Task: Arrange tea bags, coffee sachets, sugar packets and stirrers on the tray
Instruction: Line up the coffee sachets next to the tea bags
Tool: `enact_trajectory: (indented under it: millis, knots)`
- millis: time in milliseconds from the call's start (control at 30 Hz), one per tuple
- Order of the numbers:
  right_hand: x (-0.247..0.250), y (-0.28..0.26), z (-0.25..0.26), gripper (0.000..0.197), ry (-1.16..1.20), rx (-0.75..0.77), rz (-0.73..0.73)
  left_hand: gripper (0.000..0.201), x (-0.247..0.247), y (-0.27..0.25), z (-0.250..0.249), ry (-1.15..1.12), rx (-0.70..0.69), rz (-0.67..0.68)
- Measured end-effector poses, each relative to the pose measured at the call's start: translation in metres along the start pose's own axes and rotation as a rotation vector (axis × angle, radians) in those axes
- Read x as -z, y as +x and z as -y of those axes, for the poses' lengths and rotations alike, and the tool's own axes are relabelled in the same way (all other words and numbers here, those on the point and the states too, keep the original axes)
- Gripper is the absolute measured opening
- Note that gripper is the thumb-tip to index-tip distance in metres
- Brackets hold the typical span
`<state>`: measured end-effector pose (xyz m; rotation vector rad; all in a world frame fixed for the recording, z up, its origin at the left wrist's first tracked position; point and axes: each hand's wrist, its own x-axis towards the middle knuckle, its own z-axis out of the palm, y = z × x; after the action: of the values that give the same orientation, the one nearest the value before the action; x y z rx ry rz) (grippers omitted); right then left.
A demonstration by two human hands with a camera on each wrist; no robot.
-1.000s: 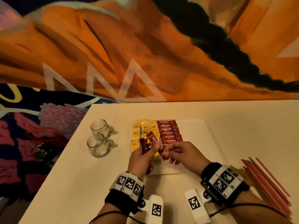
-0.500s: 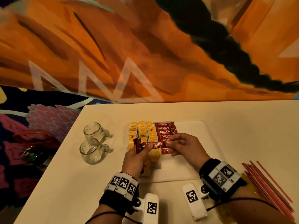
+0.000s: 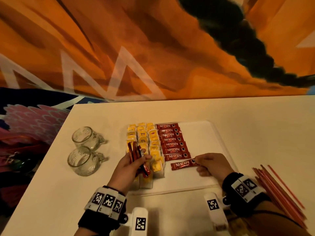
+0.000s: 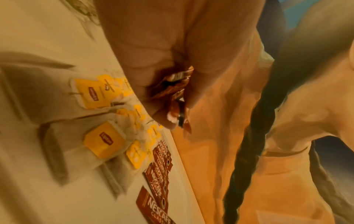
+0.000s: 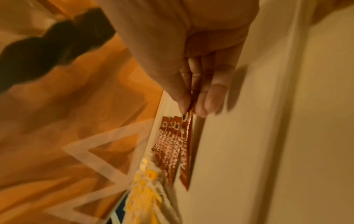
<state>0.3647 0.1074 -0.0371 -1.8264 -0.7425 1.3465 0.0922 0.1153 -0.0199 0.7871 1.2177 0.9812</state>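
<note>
Pinching one coffee sachet (image 3: 184,164) by its right end, the right hand (image 3: 212,165) lowers it crosswise just below the sachet row (image 3: 172,141) on the tray (image 3: 213,143); the left hand (image 3: 127,166) grips spare sachets (image 3: 135,151).

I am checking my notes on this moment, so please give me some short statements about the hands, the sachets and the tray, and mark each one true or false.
1. The right hand pinches one coffee sachet at its end. True.
2. The left hand holds nothing. False: it grips a bundle of sachets.
3. The stirrers lie on the tray. False: they lie on the table, right of it.
4. Two glass mugs stand left of the tray. True.
5. The tea bags lie left of the coffee row. True.
</note>
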Motion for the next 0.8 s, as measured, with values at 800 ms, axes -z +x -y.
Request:
enact_trajectory:
  millis: [800]
  knots:
    - [-0.038, -0.025, 0.037, 0.022, -0.301, 0.289, 0.347, 0.025, -0.031, 0.002, -0.004, 0.097, -0.019, -0.018]
